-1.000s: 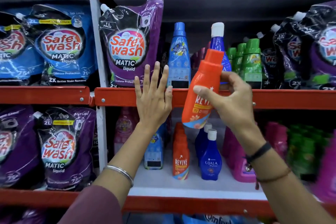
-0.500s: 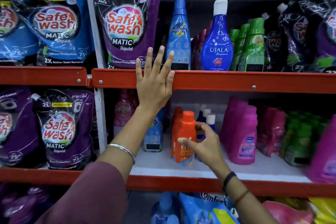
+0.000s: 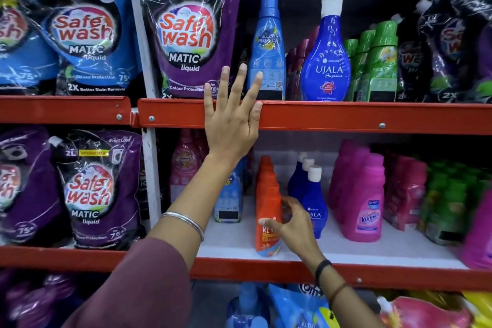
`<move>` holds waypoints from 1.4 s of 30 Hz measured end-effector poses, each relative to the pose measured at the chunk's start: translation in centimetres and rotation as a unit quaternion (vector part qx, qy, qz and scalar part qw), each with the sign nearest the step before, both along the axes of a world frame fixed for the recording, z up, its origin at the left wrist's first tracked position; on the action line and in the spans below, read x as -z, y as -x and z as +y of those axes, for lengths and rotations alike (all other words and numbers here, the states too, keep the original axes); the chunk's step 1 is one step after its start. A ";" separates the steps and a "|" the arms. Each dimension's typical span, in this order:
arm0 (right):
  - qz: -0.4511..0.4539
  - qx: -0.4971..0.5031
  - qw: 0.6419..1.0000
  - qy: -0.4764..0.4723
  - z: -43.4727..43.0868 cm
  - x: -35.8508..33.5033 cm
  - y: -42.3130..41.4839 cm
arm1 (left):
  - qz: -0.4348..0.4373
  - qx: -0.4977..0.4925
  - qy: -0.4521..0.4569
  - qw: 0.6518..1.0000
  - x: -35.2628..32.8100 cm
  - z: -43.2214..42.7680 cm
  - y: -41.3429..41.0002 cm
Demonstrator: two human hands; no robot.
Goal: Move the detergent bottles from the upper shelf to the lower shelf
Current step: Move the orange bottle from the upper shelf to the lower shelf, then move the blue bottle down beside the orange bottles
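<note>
Orange detergent bottle [image 3: 267, 210]: upright on lower shelf [image 3: 372, 250], front of orange row. Right hand [image 3: 294, 226]: fingers curled loosely beside it, contact unclear. Left hand [image 3: 231, 125]: fingers spread flat against upper shelf [image 3: 346, 117] edge. Blue Ujala bottle [image 3: 326, 61] stands above.

A maroon sleeve [image 3: 138, 282] and silver bangle [image 3: 183, 222] left; black band [image 3: 323, 269] right.

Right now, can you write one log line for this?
step: placing | right hand: on orange bottle, lower shelf | left hand: flat on upper shelf edge
</note>
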State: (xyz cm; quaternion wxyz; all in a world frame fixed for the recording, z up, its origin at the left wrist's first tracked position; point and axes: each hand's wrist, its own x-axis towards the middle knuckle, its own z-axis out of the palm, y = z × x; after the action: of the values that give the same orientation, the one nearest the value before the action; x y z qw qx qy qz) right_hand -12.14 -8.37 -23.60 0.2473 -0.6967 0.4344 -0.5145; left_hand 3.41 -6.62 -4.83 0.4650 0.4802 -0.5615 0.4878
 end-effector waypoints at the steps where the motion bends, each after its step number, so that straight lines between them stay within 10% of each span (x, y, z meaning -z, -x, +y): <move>1: 0.002 -0.004 1.000 -0.005 -0.1 0.2 0.0 | 0.000 0.000 -0.001 1.000 0.0 0.0 0.0; 10: -0.062 0.009 0.998 0.033 2.3 -0.8 1.8 | 0.012 0.006 -0.040 0.999 -0.2 0.8 0.4; 22: -0.143 0.104 0.897 0.405 5.1 -21.3 8.2 | 0.033 0.038 -0.057 0.997 -0.8 0.9 6.0; 32: 0.031 0.047 0.968 0.244 1.8 -30.9 8.0 | 0.031 0.015 -0.034 0.999 -0.5 -0.2 6.7; 42: -0.097 0.071 0.946 0.299 4.6 -30.1 9.4 | 0.020 -0.001 -0.032 0.999 -0.5 -0.3 6.7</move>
State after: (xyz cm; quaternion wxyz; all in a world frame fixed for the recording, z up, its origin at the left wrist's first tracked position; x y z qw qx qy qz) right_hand -21.51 -3.73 6.49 0.0311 -0.6527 0.2825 -0.7023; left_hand -3.27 -6.88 -4.36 0.4594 0.5051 -0.5672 0.4605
